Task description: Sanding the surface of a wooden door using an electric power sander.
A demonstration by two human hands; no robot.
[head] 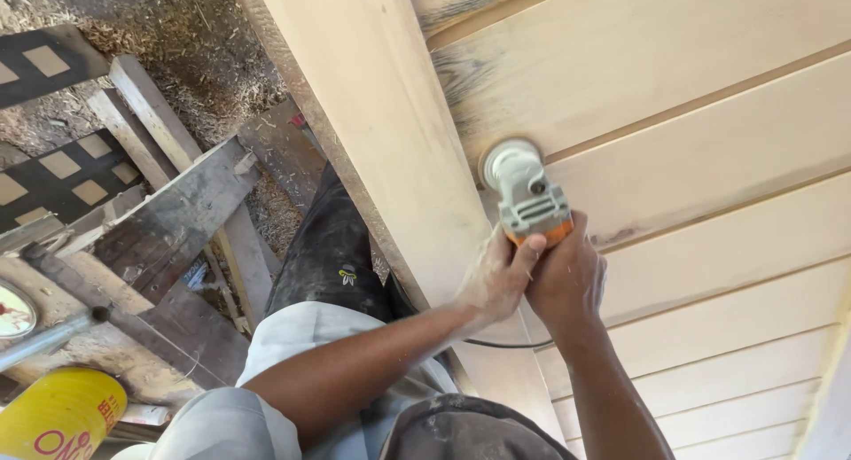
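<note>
A yellow bucket with red print is seen at the lower left corner, cut off by the picture's edge; what it holds cannot be told, since only its outer wall shows. An angle grinder is held against a pale wooden panel made of wide boards with narrow grooves between them. Its head is grey-white with dust, a round disc is pressed flat on a board, and an orange body shows just above the fingers. The left hand and the right hand are both clamped around the grinder's body, side by side and touching. A thick pale beam lies just beside the tool, and grey planks are stacked on the shavings-strewn ground.
</note>
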